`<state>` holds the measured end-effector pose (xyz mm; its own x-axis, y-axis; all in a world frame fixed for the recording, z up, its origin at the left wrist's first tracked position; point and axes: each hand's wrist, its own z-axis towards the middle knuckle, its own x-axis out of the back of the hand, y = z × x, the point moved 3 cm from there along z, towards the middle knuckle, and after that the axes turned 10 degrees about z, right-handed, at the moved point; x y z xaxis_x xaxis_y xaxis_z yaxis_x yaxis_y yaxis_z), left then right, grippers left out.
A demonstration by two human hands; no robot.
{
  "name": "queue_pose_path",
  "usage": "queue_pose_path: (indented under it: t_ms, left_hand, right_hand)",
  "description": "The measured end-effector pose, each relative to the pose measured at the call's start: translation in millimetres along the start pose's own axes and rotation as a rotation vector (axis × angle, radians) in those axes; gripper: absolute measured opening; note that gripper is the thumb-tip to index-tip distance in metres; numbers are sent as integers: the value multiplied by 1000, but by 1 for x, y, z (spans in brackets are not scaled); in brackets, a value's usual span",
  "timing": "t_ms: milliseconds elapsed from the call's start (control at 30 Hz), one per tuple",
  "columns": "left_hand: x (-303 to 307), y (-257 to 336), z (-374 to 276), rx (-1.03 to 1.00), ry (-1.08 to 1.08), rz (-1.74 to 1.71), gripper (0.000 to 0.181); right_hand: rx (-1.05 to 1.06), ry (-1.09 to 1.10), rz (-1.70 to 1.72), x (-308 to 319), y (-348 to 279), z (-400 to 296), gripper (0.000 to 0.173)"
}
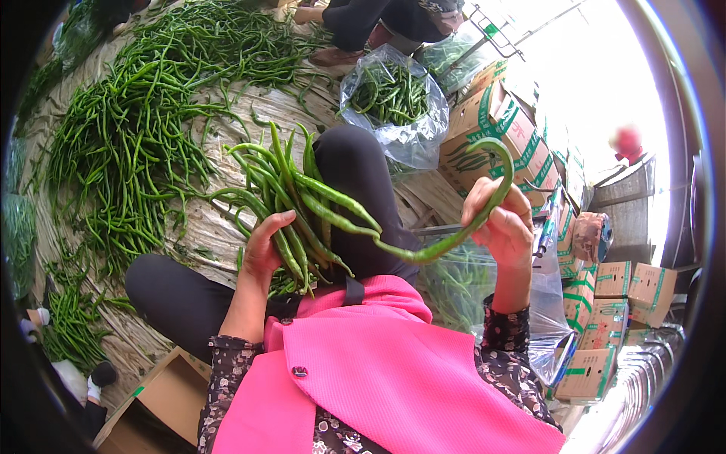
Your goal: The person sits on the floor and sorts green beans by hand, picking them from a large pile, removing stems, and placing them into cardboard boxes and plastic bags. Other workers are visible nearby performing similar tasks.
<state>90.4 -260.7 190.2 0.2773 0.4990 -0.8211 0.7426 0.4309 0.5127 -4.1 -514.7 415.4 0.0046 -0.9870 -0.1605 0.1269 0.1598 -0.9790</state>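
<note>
A bunch of long green chili peppers [283,210] lies in my left hand [266,244], its thumb on top of them. Between the fingers and thumb of my right hand [503,224] I pinch one long, curved green pepper [448,244]. Its upper end hooks over above the fingers, and the other end reaches across to the tips of the bunch. Just beside my right hand stands a clear plastic bag [454,284] with green peppers inside. Below the bunch, more peppers show in my lap, partly hidden by it.
A large heap of green peppers [130,142] covers the pale ground sheet [272,105]. An open clear bag [420,139] of peppers stands ahead, near a seated person's legs [363,28]. Printed cartons [499,130] are stacked at right; an open cardboard box [170,391] sits at lower left.
</note>
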Motion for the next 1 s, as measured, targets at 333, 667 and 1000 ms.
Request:
queue_pose_path:
  t_ms: [333, 667, 1000]
  left_hand:
    - [-1, -1, 13, -14, 76, -11, 38]
    - [3, 1, 3, 0, 60, 62, 42]
    - [-1, 2, -3, -19, 106, 129, 42]
  right_hand:
    - [-389, -404, -300, -55, 66, -15, 17]
    - [427, 1036, -1292, 102, -163, -118, 24]
    - [185, 620, -990, 61, -39, -71, 26]
